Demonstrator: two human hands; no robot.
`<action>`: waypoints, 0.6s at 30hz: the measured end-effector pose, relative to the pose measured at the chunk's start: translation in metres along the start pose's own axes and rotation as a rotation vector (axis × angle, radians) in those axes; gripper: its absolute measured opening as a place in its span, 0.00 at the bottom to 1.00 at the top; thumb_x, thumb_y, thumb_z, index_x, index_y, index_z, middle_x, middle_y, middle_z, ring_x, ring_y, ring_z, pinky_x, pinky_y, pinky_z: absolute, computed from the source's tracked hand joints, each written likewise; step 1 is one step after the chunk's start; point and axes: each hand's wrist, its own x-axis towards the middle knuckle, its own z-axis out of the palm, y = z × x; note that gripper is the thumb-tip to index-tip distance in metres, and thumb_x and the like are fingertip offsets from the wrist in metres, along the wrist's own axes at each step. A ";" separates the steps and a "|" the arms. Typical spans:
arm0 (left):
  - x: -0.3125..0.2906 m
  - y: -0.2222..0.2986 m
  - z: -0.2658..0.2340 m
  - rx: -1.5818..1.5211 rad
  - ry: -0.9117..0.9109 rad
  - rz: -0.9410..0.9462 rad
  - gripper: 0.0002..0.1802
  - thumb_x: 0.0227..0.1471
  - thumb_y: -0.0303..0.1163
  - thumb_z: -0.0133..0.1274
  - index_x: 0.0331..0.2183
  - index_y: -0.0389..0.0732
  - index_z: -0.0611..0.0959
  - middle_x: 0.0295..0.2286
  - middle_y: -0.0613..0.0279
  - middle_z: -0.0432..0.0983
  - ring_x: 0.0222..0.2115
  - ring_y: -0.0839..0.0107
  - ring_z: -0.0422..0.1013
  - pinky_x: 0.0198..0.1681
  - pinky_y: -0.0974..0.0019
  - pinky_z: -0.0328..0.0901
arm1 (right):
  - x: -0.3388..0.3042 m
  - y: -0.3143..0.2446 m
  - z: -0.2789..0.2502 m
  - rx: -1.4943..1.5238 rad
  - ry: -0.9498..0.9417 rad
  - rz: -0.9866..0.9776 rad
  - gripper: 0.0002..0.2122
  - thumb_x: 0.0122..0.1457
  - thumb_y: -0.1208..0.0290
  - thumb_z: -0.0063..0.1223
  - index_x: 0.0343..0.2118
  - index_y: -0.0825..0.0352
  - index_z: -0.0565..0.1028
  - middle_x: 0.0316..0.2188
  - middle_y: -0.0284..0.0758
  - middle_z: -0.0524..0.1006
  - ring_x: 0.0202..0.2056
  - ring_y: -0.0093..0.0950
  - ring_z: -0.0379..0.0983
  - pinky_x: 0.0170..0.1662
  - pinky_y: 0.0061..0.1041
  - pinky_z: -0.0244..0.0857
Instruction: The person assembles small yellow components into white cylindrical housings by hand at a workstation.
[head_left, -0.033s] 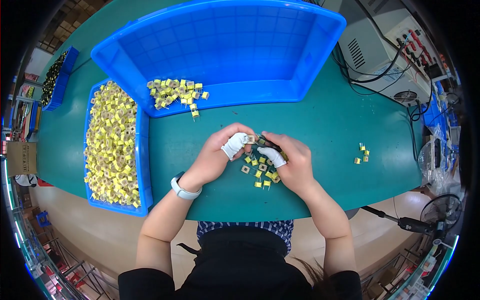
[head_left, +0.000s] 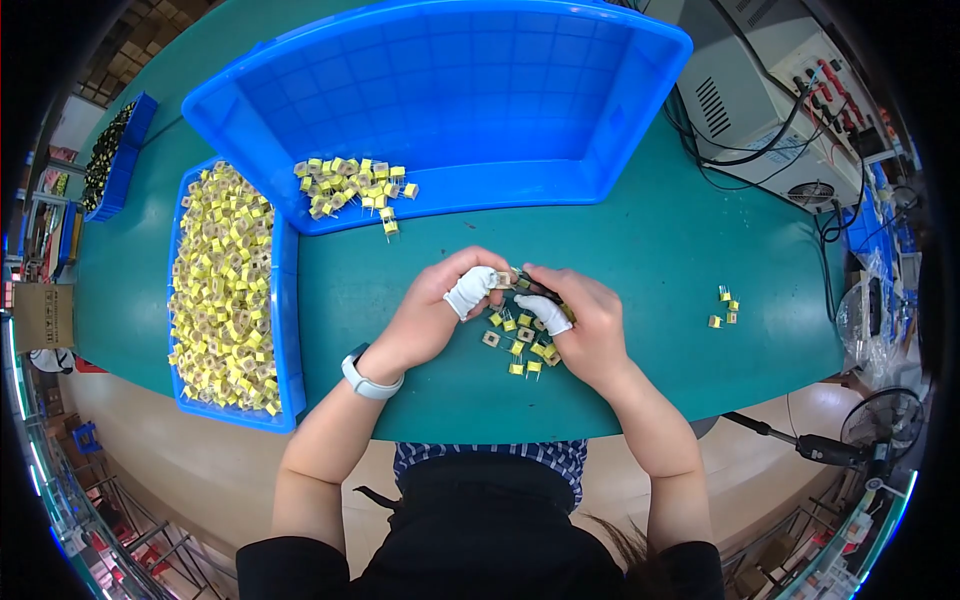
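Observation:
My left hand (head_left: 432, 305), its thumb in a white finger cover, pinches a small transformer (head_left: 504, 279) with a pale core and yellow wrap. My right hand (head_left: 590, 325), also with a white-covered thumb, is closed round a slim dark tool (head_left: 545, 288); its tip meets the left fingertips, and its exact kind is hidden by the fingers. Below both hands, on the green table (head_left: 450, 400), lies a loose group of yellow transformers (head_left: 525, 335) with thin metal pins.
A blue bin (head_left: 288, 360) full of transformers stands at left. Behind my hands a large blue crate (head_left: 500, 185) lies on its side, with a transformer heap (head_left: 350, 185) inside. Several transformers (head_left: 725, 307) sit at right, near a grey instrument (head_left: 750, 100) with cables.

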 end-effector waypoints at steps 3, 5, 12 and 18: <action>-0.001 0.000 0.000 0.087 -0.015 0.039 0.11 0.68 0.37 0.47 0.43 0.41 0.79 0.29 0.71 0.71 0.26 0.84 0.61 0.28 0.78 0.55 | 0.001 0.002 0.000 -0.056 -0.013 -0.065 0.14 0.53 0.76 0.64 0.44 0.70 0.79 0.33 0.41 0.83 0.32 0.37 0.81 0.35 0.32 0.73; -0.001 -0.001 0.000 0.083 -0.018 0.045 0.12 0.68 0.38 0.46 0.43 0.41 0.79 0.29 0.72 0.71 0.26 0.84 0.61 0.28 0.78 0.55 | 0.001 0.002 0.001 -0.049 0.000 -0.071 0.14 0.52 0.76 0.64 0.43 0.69 0.80 0.32 0.41 0.83 0.32 0.38 0.81 0.34 0.33 0.73; 0.004 0.000 -0.008 -0.539 -0.040 -0.106 0.21 0.68 0.47 0.39 0.44 0.41 0.78 0.33 0.65 0.73 0.29 0.78 0.65 0.31 0.74 0.59 | -0.001 -0.003 0.000 -0.009 0.023 0.051 0.13 0.56 0.76 0.64 0.44 0.71 0.79 0.35 0.42 0.83 0.35 0.34 0.83 0.39 0.29 0.75; 0.008 -0.016 -0.033 -0.516 0.070 -0.108 0.21 0.67 0.49 0.43 0.42 0.40 0.78 0.29 0.64 0.72 0.26 0.75 0.65 0.28 0.74 0.58 | -0.002 -0.001 0.002 0.039 0.085 0.125 0.13 0.57 0.74 0.64 0.45 0.72 0.79 0.38 0.41 0.84 0.39 0.30 0.83 0.42 0.26 0.75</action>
